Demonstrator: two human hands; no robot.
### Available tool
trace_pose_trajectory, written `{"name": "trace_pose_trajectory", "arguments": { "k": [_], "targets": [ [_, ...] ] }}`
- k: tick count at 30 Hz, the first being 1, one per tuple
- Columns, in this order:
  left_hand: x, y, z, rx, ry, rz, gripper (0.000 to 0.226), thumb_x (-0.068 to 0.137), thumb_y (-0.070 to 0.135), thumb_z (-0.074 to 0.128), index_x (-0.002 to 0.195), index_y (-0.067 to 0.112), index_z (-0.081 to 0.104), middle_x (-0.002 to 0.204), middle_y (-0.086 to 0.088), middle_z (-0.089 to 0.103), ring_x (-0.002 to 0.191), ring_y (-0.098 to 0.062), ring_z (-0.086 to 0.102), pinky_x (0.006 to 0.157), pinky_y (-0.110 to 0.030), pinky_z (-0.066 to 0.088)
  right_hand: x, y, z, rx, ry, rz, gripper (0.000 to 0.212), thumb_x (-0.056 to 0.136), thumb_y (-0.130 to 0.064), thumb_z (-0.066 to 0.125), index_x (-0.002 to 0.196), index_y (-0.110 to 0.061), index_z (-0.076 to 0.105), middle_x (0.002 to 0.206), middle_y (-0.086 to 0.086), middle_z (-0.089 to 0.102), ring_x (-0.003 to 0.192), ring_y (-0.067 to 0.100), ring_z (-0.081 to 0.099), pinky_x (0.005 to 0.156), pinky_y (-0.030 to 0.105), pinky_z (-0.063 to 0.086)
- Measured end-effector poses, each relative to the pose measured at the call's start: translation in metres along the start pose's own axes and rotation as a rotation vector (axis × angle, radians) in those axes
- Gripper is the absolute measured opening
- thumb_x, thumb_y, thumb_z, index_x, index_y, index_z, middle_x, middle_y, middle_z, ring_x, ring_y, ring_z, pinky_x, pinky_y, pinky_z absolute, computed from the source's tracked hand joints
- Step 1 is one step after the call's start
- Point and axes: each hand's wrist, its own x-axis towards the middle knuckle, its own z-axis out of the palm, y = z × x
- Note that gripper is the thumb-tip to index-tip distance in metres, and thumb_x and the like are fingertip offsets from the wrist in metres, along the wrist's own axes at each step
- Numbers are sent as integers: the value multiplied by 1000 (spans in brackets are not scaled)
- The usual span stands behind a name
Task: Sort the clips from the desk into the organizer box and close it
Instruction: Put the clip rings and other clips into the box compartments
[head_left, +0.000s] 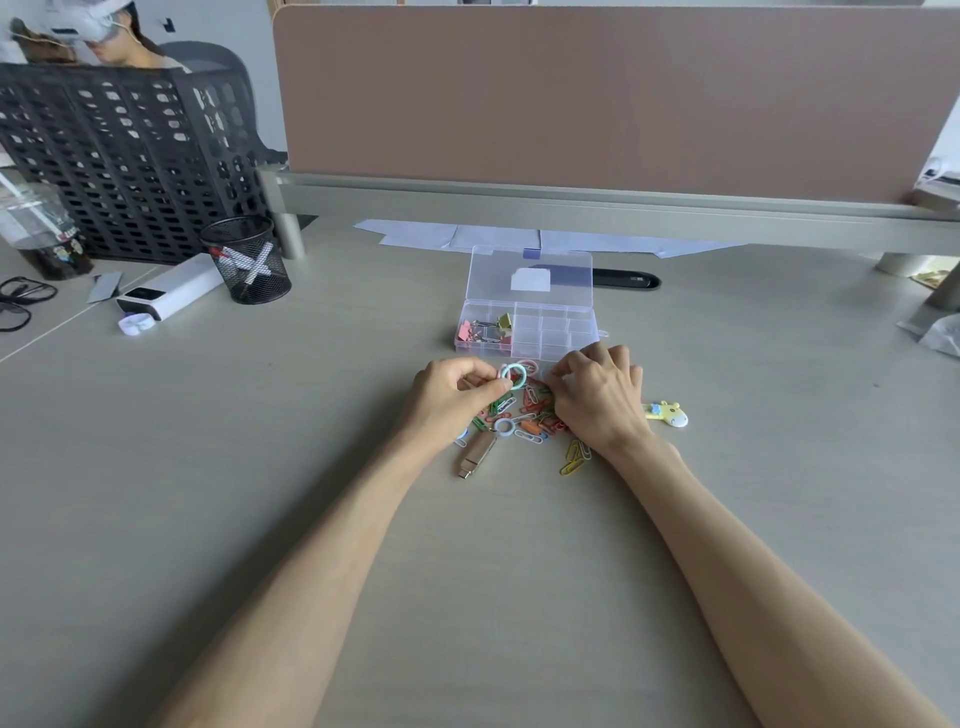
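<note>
Few binder clips (485, 330) in open organizer box (563, 332), leftmost compartment.

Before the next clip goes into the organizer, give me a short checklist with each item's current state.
1. Organizer box lid open: ok, it stands upright behind the tray.
2. Free compartments: ok, the right-hand cells look empty; binder clips fill the large left one.
3. Left hand holding a piece: ok, its fingers pinch a light blue ring.
4. Right hand grip: cannot tell, fingertips are in the clip pile and hide any clip.
5. Non-clip items apart from the pile: not ok, a USB stick lies against it.
</note>
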Motion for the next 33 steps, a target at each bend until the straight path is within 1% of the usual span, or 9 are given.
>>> {"name": "trace_pose_trajectory", "arguments": {
  "k": [7, 11, 15, 20, 23, 25, 29, 31, 33],
  "targets": [
    [0, 0, 0, 4, 12, -6, 9, 76, 31, 74, 76, 22, 71, 70, 6, 67, 61, -6, 56, 67, -29, 49, -2, 2, -4, 142, 59, -59, 11, 88, -28, 58, 87, -21, 66, 93, -8, 69, 100, 21, 47, 80, 34, 27],
    [0, 1, -1, 8, 29, -10, 10, 76, 32, 74, 75, 23, 71, 70, 7, 67, 61, -5, 55, 66, -27, 47, 0, 1, -9, 337, 93, -78, 13, 85, -23, 63, 98, -22, 59, 85, -12, 65, 89, 16, 57, 83, 33, 39],
    [0, 1, -1, -4, 49, -9, 8, 78, 31, 73, 75, 24, 71, 69, 8, 66, 62, -5, 56, 67, -28, 48, -1, -9, -17, 604, 76, -120, 7, 86, -21, 66, 92, -22, 70, 84, -8, 71, 75, 1, 60, 68, 8, 41],
    [-1, 4, -2, -26, 47, -2, 8, 78, 32, 74, 75, 25, 70, 73, 7, 68, 66, -6, 58, 70, -28, 49, -6, -12, -18, 790, -5, -116, 8, 83, -13, 70, 89, -16, 74, 83, 0, 73, 75, 13, 68, 71, 20, 54],
    [-3, 5, -3, -5, 76, 2, 9, 79, 32, 73, 77, 23, 71, 74, 8, 68, 66, -5, 58, 69, -26, 48, -5, -10, -15, 779, 77, -112, 10, 82, -14, 72, 92, -15, 75, 83, 0, 73, 76, 15, 68, 73, 25, 55],
    [-3, 5, -3, -5, 94, 7, 9, 79, 31, 73, 78, 22, 72, 75, 7, 69, 68, -6, 59, 72, -29, 50, -3, -7, -17, 817, 119, -81, 11, 82, -15, 72, 93, -15, 75, 84, -1, 73, 76, 14, 68, 75, 25, 55],
    [-3, 7, -1, 4, 60, 19, 6, 77, 30, 74, 77, 24, 72, 77, 5, 71, 71, -11, 63, 75, -32, 52, -5, -5, -19, 761, 1, -110, 15, 82, -11, 71, 95, -15, 76, 90, -1, 75, 81, 7, 70, 80, 22, 55],
    [-3, 9, 1, 38, 36, 39, 8, 77, 32, 75, 78, 24, 72, 76, 5, 71, 70, -13, 64, 72, -32, 52, -6, -7, -18, 724, -27, -133, 18, 83, -8, 68, 96, -16, 76, 92, -4, 75, 84, 4, 70, 81, 21, 55],
    [-2, 12, 4, 88, 65, 63, 9, 77, 31, 74, 77, 23, 72, 70, 9, 69, 63, -7, 58, 65, -27, 48, -7, -8, -21, 722, -12, -123, 20, 84, -6, 66, 97, -17, 76, 93, -4, 75, 83, 0, 69, 79, 18, 54]
  ]
}}
